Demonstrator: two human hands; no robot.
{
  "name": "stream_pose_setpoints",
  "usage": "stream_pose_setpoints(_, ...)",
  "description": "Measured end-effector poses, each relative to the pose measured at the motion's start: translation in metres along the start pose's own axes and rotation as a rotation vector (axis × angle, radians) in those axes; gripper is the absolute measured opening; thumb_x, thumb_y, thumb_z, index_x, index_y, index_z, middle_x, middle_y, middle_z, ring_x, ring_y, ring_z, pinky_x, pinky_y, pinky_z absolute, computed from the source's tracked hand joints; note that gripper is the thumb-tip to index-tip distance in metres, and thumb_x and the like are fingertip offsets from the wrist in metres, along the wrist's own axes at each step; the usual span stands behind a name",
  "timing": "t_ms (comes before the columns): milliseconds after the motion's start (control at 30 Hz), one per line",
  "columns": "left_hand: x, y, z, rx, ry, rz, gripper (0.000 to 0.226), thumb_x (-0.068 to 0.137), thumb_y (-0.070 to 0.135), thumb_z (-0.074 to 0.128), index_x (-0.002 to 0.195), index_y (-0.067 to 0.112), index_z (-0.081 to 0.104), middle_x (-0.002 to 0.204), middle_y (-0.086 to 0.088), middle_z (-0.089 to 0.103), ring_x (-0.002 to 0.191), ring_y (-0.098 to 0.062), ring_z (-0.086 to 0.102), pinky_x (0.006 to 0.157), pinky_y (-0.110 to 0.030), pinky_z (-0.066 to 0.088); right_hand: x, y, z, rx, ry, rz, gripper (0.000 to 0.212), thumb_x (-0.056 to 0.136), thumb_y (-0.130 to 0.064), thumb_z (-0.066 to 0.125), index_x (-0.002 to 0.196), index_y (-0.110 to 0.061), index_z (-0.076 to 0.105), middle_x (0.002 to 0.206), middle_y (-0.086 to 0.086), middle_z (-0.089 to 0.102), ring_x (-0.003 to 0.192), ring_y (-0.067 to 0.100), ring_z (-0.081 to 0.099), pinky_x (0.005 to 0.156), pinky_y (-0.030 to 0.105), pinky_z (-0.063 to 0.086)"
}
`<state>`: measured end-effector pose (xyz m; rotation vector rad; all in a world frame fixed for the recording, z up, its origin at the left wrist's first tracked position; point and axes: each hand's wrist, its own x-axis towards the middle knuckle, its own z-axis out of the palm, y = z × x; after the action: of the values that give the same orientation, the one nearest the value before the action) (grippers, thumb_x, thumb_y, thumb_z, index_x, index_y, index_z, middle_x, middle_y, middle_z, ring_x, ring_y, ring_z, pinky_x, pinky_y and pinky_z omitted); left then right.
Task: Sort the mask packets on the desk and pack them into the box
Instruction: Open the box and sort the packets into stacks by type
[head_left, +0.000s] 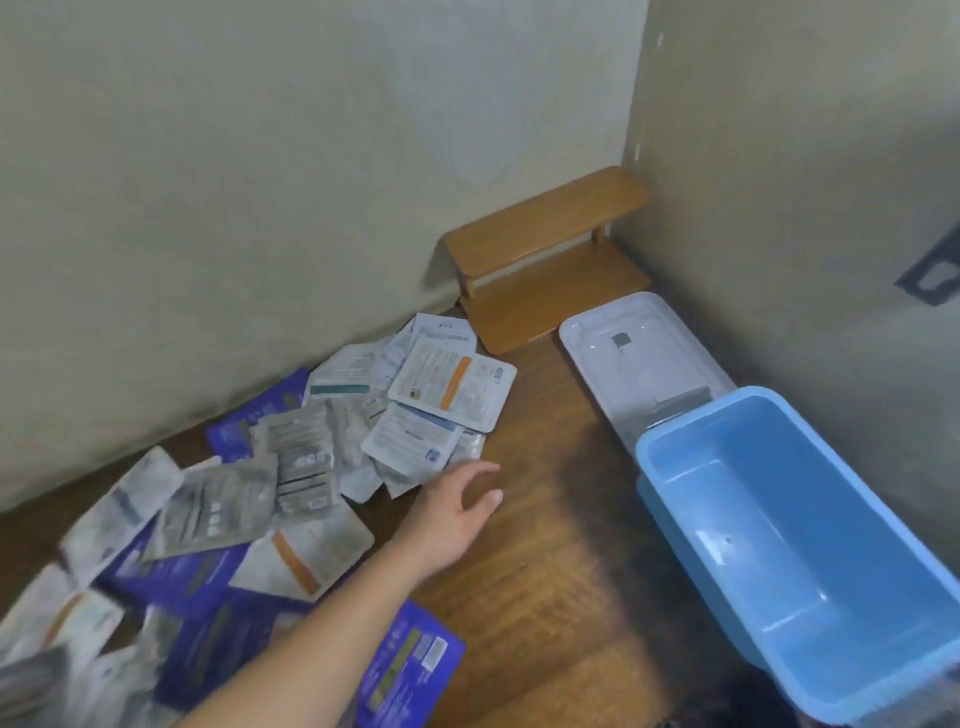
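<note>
- while my left hand (451, 512) reaches out over the wooden desk (545, 597), its fingers are spread loosely and hold nothing; the fingertips hover just beside the near edge of the mask packets (291, 467).
- i cannot see my right hand anywhere in the head view.
- the mask packets lie in a loose, overlapping heap to the left of the blue box (800, 561), well apart from it, running along the foot of the wall.
- a white packet with an orange stripe (453, 391) lies on top at the far end of the heap, the end nearest the blue box's lid.
- several purple packets (410, 665) lie at the near end of the heap, one just under my forearm; grey-silver packets (301, 467) sit in the middle of the heap.
- the blue box stands open on the desk with nothing inside it, its far corner resting over the white lid (644, 353).
- the white lid lies flat just beyond the blue box, toward the corner of the walls.
- a small wooden shelf (545, 260) stands beyond the blue box and lid, against the wall in the corner.
</note>
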<state>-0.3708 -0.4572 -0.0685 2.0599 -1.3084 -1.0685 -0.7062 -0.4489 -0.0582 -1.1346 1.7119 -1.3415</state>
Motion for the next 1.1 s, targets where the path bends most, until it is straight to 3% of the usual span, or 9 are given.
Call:
stream_pose_setpoints(67,-0.041,-0.051,-0.025,0.088,0.100,-0.021,0.033,0.092,0.025,0.066,0.124,0.026,0.063,0.130,0.015,0.053,0.125,-0.003,0.048,0.107,-0.013,0.030,-0.017,-0.023,0.026,0.003,-0.239,-0.141,0.028,0.085,-0.021,0.066,0.103,0.000,0.059,0.102,-0.022,0.063,0.093,0.010,0.058,0.090,0.026,0.045)
stream_pose_setpoints(133,-0.090,-0.104,-0.046,0.161,0.217,-0.062,0.033,0.087,0.016,0.071,0.119,0.020,0.067,0.130,0.014,0.050,0.127,-0.010,0.047,0.107,-0.011,0.029,-0.041,-0.050,0.056,-0.051,-0.487,-0.246,0.012,0.080,-0.021,0.064,0.091,-0.016,0.067,0.094,-0.021,0.068,0.084,0.010,0.063,0.080,0.019,0.046)
stream_pose_setpoints(233,-0.158,-0.173,-0.059,0.330,0.354,-0.131,0.038,0.080,0.018,0.078,0.117,0.021,0.069,0.136,0.009,0.046,0.132,-0.019,0.037,0.108,-0.039,0.041,-0.088,-0.053,0.122,-0.267,-0.850,-0.407,0.017,0.076,-0.019,0.070,0.089,-0.029,0.066,0.082,-0.014,0.064,0.075,0.002,0.061,0.068,0.007,0.042)
stream_pose_setpoints(367,-0.228,-0.229,-0.063,0.542,0.273,-0.299,0.061,0.078,0.056,0.069,0.132,0.033,0.054,0.153,0.004,0.029,0.141,-0.027,0.022,0.114,-0.056,0.026,-0.163,-0.017,0.212,-0.557,-1.178,-0.430,0.017,0.077,-0.034,0.070,0.092,-0.035,0.062,0.085,-0.014,0.060,0.082,-0.002,0.058,0.067,0.007,0.039)
stream_pose_setpoints(467,-0.258,-0.255,-0.063,0.539,0.209,-0.351,0.078,0.080,0.075,0.047,0.147,0.041,0.028,0.160,0.008,0.001,0.146,-0.025,0.000,0.117,-0.057,-0.002,-0.213,-0.006,0.250,-0.850,-1.221,-0.478,0.032,0.082,-0.052,0.063,0.105,-0.030,0.064,0.100,-0.008,0.056,0.101,0.018,0.054,0.078,0.027,0.045)
stream_pose_setpoints(567,-0.268,-0.274,-0.064,0.564,0.169,-0.332,0.090,0.076,0.089,0.021,0.153,0.047,0.001,0.161,0.007,-0.023,0.147,-0.022,-0.017,0.114,-0.056,-0.014,-0.254,-0.009,0.267,-1.097,-1.164,-0.536,0.047,0.081,-0.066,0.056,0.115,-0.033,0.057,0.117,-0.008,0.054,0.114,0.021,0.044,0.089,0.033,0.043)
stream_pose_setpoints(733,-0.271,-0.296,-0.068,0.696,0.089,-0.291,0.094,0.080,0.089,0.021,0.155,0.033,0.020,0.163,-0.007,0.018,0.146,-0.036,0.015,0.106,-0.068,0.013,-0.275,-0.006,0.273,-1.078,-1.116,-0.538,0.032,0.082,-0.055,0.063,0.094,-0.027,0.055,0.097,-0.006,0.052,0.103,0.022,0.047,0.077,0.034,0.040)
stream_pose_setpoints(933,-0.259,-0.322,-0.100,0.715,0.126,-0.194,0.065,0.096,0.068,0.018,0.154,0.039,0.021,0.163,0.000,0.018,0.149,-0.032,0.012,0.109,-0.068,0.011,-0.248,-0.009,0.281,-0.896,-1.083,-0.421,0.022,0.083,-0.025,0.072,0.073,-0.016,0.054,0.067,-0.003,0.060,0.069,0.026,0.055,0.058,0.035,0.043)
stream_pose_setpoints(1100,-0.234,-0.342,-0.132,0.784,0.169,-0.208,0.061,0.097,0.065,0.013,0.153,0.046,-0.001,0.165,0.004,-0.004,0.150,-0.030,-0.012,0.111,-0.068,-0.008,-0.228,-0.009,0.288,-0.834,-1.127,-0.419,0.027,0.081,-0.023,0.074,0.070,-0.021,0.050,0.065,-0.007,0.058,0.062,0.016,0.053,0.053,0.016,0.035)
